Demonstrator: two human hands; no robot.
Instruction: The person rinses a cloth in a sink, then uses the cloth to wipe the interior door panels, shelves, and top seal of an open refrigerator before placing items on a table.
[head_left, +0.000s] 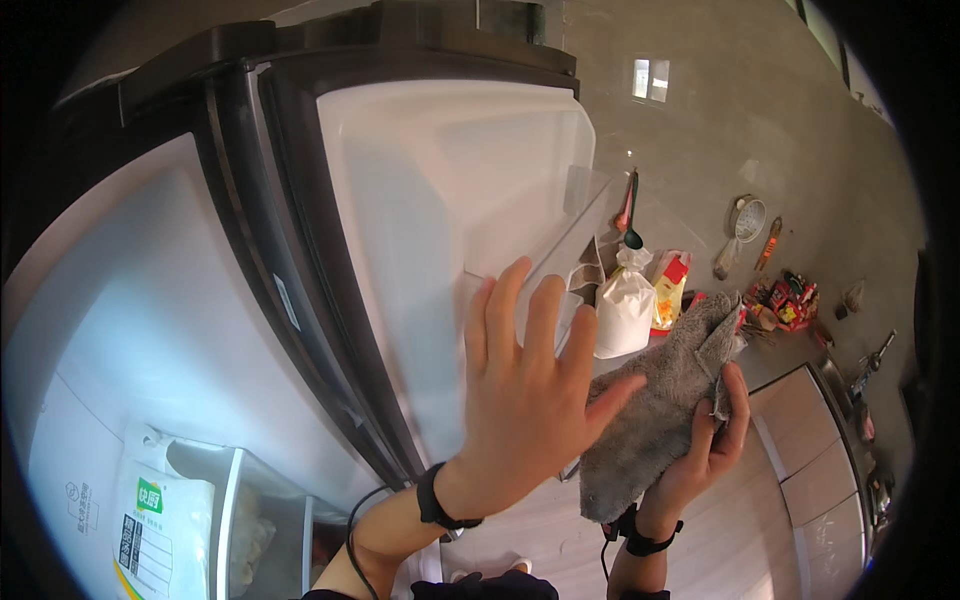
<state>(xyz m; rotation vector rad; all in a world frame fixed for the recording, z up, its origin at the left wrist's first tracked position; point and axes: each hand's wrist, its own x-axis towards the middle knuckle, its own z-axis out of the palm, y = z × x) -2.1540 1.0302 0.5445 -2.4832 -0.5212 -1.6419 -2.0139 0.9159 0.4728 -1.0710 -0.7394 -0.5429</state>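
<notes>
My left hand (529, 397) is raised in front of the white inner lining (397, 225) of an open refrigerator door, palm away from me and fingers spread. Beyond its fingertips is a clear plastic door bin (555, 232); whether they touch it I cannot tell. My right hand (701, 450) pinches a grey plush cloth (645, 412) between thumb and fingers at its right edge. The cloth hangs down to the left, partly behind my left thumb. Each wrist wears a black band.
Lower left, the lit refrigerator compartment (165, 300) holds a printed white plastic bag (165, 517) and clear-walled drawers (262, 525). Behind the cloth, a tied white bag (626, 307) and a yellow-red packet (669, 292) stand on a counter. Utensils (632, 225) hang on the wall. A thin black cable (351, 536) crosses my left forearm.
</notes>
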